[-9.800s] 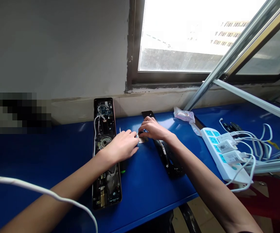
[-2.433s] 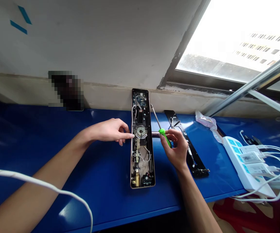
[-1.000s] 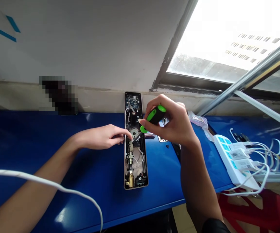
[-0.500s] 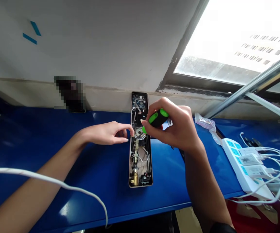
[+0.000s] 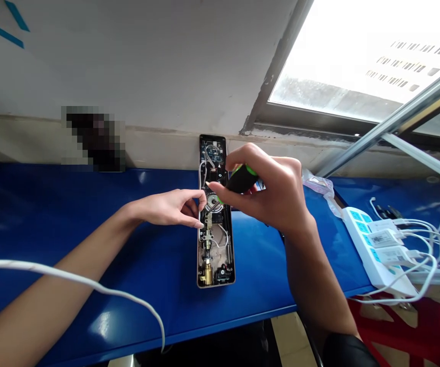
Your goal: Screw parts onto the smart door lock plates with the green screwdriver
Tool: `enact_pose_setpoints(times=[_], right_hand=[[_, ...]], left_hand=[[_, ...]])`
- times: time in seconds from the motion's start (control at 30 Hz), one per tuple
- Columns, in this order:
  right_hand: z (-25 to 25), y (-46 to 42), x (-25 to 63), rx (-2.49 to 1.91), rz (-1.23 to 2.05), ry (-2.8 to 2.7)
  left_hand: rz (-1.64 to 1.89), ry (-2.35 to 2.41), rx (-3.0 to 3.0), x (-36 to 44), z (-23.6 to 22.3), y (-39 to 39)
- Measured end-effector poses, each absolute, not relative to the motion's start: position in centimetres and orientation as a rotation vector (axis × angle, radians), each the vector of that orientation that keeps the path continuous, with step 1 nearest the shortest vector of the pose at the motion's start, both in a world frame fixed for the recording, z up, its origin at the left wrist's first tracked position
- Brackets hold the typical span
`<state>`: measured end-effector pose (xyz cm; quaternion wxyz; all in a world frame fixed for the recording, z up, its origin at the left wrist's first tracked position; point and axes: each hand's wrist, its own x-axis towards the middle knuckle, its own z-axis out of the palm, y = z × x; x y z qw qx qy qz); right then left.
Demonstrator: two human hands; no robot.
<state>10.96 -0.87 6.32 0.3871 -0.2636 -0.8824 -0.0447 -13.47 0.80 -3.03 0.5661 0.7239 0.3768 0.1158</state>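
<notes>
An opened electronic door lock [image 5: 223, 260] lies lengthwise on the blue table, its inside facing up. It shows a circuit board, white wires, a round metal part and a brass cylinder [image 5: 208, 275]. My right hand [image 5: 273, 191] is closed around the black and green handle of a screwdriver [image 5: 241, 179]. The screwdriver's shaft slants down to the left into the middle of the lock, below the round part. My left hand [image 5: 174, 208] holds the lock's left rim, index finger and thumb bent at the edge near the screwdriver tip.
A white power strip [image 5: 361, 229] with plugged-in chargers and cables stands at the right, beside a clear plastic bag [image 5: 317, 183]. A white cable [image 5: 109, 291] crosses over my left forearm. Behind the table rise a wall and a window; a red stool [image 5: 426, 326] stands below right.
The view has shifted slightly, so the lock sits higher and further left. My left thumb now reaches onto the lock's rim. The screwdriver handle has turned and tilted lower in my right hand.
</notes>
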Motion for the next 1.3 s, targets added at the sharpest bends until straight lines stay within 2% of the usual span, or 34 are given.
enact_pose_setpoints(times=[0.2, 0.6, 0.93, 1.17, 1.3], right_hand=[[6.1, -1.8, 9.9, -0.802, -0.283, -2.156], [7.1, -1.9, 10.8, -0.474, 0.273, -2.342], [7.7, -1.5, 11.9, -0.620, 0.096, -2.344], [7.8, -1.4, 12.1, -0.579, 0.344, -2.388], [7.7, -1.0, 12.2, -0.533, 0.274, -2.371]], left_hand=[[0.279, 0.924, 1.727, -12.9, -2.5, 0.5], [0.267, 0.947, 1.780, -12.8, -2.5, 0.5], [0.260, 0.940, 1.816, -12.8, -2.3, 0.5], [0.236, 0.924, 1.809, -12.9, -1.8, 0.5], [0.213, 0.922, 1.839, -13.4, -1.6, 0.5]])
